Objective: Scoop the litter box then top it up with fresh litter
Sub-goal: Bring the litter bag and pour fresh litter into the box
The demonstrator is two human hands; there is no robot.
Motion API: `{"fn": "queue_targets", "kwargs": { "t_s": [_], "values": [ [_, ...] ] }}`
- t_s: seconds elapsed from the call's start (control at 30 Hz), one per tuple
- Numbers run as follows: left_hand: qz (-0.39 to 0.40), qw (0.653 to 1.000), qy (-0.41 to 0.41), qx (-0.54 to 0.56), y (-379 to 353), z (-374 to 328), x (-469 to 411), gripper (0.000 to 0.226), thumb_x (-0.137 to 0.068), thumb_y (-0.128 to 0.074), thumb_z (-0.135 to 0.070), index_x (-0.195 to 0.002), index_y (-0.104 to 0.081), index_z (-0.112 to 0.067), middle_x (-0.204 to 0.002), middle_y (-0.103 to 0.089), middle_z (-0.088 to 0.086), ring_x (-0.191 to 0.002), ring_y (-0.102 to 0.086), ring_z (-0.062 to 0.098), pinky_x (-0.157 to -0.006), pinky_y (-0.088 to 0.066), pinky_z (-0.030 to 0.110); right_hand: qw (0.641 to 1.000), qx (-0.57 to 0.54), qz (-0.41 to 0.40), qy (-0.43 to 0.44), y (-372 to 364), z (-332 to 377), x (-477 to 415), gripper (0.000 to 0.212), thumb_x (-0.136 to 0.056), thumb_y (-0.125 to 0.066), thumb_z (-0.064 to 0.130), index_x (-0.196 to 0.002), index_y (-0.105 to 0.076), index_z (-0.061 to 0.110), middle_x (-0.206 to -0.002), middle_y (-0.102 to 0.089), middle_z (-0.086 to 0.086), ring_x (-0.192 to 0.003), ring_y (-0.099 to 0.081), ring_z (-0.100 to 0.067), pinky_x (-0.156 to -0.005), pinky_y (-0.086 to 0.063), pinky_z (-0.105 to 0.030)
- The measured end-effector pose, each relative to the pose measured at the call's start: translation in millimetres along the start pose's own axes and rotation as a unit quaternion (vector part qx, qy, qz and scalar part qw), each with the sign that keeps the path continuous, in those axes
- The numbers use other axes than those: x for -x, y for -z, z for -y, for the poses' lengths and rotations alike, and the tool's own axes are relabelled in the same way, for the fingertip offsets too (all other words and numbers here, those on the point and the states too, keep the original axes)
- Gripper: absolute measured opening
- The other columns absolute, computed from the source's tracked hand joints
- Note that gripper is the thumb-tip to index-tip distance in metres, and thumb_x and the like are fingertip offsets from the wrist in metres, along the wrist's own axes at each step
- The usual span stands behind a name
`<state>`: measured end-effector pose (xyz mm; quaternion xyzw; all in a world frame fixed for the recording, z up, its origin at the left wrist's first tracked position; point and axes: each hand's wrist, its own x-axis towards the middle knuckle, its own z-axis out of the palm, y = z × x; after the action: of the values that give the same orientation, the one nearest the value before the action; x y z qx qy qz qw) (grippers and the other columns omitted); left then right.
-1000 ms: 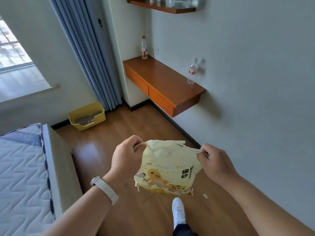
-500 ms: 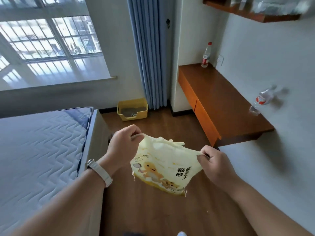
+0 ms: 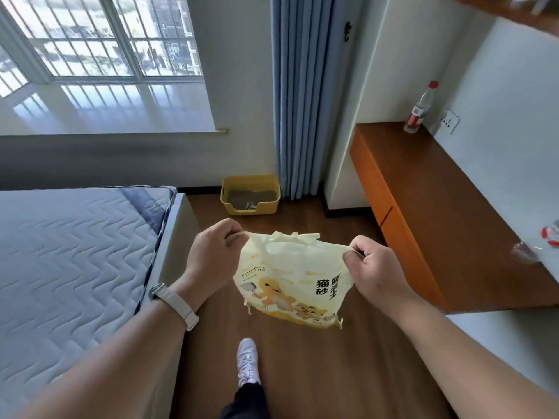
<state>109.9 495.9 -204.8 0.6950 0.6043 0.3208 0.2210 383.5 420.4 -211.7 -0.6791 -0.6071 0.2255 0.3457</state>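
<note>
Bed (image 3: 75, 267) left, desk (image 3: 438, 213) right, box (image 3: 267, 207) ahead

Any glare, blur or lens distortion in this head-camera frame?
Head view: wide-angle bending tilts the white-framed window and orange-brown wooden desk; daylight glares off the white windowsill; the clear plastic bottle at the right edge is smeared; the pale yellow litter bag, left hand and right hand are sharp.

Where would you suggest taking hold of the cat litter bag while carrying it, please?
At its two top corners, one from each side, as the left hand and right hand pinch them now. The litter bag is soft and hangs, and its top looks torn open, so a high grip likely keeps the mouth up.
</note>
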Motion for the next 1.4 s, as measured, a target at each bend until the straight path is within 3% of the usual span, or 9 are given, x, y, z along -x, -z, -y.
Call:
{"fn": "queue_targets", "kwargs": {
  "t_s": [0.23, 0.6, 0.87, 1.0, 1.13, 1.27, 1.4],
  "values": [
    [0.044, 0.999, 0.024, 0.022, -4.7, 62.9, -121.2, 0.013, -0.088, -0.067, -0.024, -0.076, -0.063, -0.026, -0.069, -0.062, -0.012, -0.069, -0.056, 0.006, -0.057, -0.039, 0.02, 0.998, 0.037, 0.022, -0.05, -56.3, 14.5, -108.4, 0.03, -0.094, -0.053, 0.022, -0.066, -0.048, 0.011, -0.057, -0.056, -0.011, -0.052, -0.055, -0.029, -0.042, -0.039, -0.045],
    [0.046, 0.997, 0.036, 0.05, 9.2, 103.7, -251.8, 0.012, -0.089, -0.066, -0.021, -0.078, -0.064, -0.026, -0.07, -0.063, -0.013, -0.068, -0.057, 0.004, -0.053, -0.036, 0.011, 0.996, 0.073, 0.022, -0.046, -105.3, 42.1, -233.4, 0.028, -0.091, -0.054, 0.02, -0.065, -0.044, 0.014, -0.056, -0.049, -0.006, -0.051, -0.045, -0.021, -0.045, -0.032, -0.039],
    [0.023, 0.997, 0.073, 0.03, -6.4, 119.8, -321.6, 0.014, -0.088, -0.068, -0.018, -0.075, -0.064, -0.023, -0.066, -0.06, -0.013, -0.074, -0.055, -0.006, -0.056, -0.036, 0.003, 0.998, 0.035, 0.035, -0.036, -138.6, 20.2, -336.6, 0.027, -0.09, -0.055, 0.012, -0.066, -0.044, 0.009, -0.054, -0.046, -0.006, -0.048, -0.037, -0.012, -0.044, -0.026, -0.025],
    [0.017, 0.992, 0.12, 0.019, -27.2, 130.0, -364.3, 0.015, -0.088, -0.067, -0.022, -0.074, -0.064, -0.025, -0.064, -0.061, -0.01, -0.069, -0.056, 0.001, -0.054, -0.039, 0.009, 0.997, 0.012, 0.067, -0.037, -157.6, -2.5, -404.8, 0.027, -0.09, -0.055, 0.013, -0.065, -0.044, 0.01, -0.051, -0.04, 0.002, -0.048, -0.035, -0.01, -0.046, -0.027, -0.027],
    [0.004, 0.984, 0.179, 0.012, -50.8, 134.6, -414.0, 0.017, -0.087, -0.067, -0.024, -0.07, -0.062, -0.026, -0.062, -0.06, -0.009, -0.061, -0.055, 0.009, -0.055, -0.042, 0.022, 0.992, 0.018, 0.124, -0.026, -170.4, -25.8, -477.9, 0.028, -0.09, -0.054, 0.016, -0.065, -0.043, 0.009, -0.053, -0.042, -0.003, -0.048, -0.034, -0.01, -0.048, -0.027, -0.032],
    [-0.01, 0.974, 0.224, 0.015, -74.2, 132.2, -454.5, 0.02, -0.086, -0.068, -0.023, -0.067, -0.061, -0.024, -0.054, -0.055, -0.008, -0.052, -0.048, 0.007, -0.048, -0.036, 0.017, 0.984, 0.0, 0.177, -0.03, -178.9, -50.6, -534.6, 0.028, -0.089, -0.054, 0.017, -0.064, -0.043, 0.011, -0.052, -0.041, -0.002, -0.048, -0.034, -0.009, -0.048, -0.028, -0.031],
    [-0.013, 0.966, 0.257, 0.005, -97.5, 136.6, -481.5, 0.02, -0.085, -0.069, -0.023, -0.067, -0.061, -0.023, -0.053, -0.052, -0.011, -0.054, -0.047, 0.008, -0.053, -0.037, 0.023, 0.978, 0.007, 0.206, -0.026, -185.4, -67.2, -585.2, 0.027, -0.088, -0.055, 0.017, -0.064, -0.043, 0.013, -0.048, -0.038, 0.005, -0.046, -0.034, -0.009, -0.048, -0.027, -0.029]
  ]
}}
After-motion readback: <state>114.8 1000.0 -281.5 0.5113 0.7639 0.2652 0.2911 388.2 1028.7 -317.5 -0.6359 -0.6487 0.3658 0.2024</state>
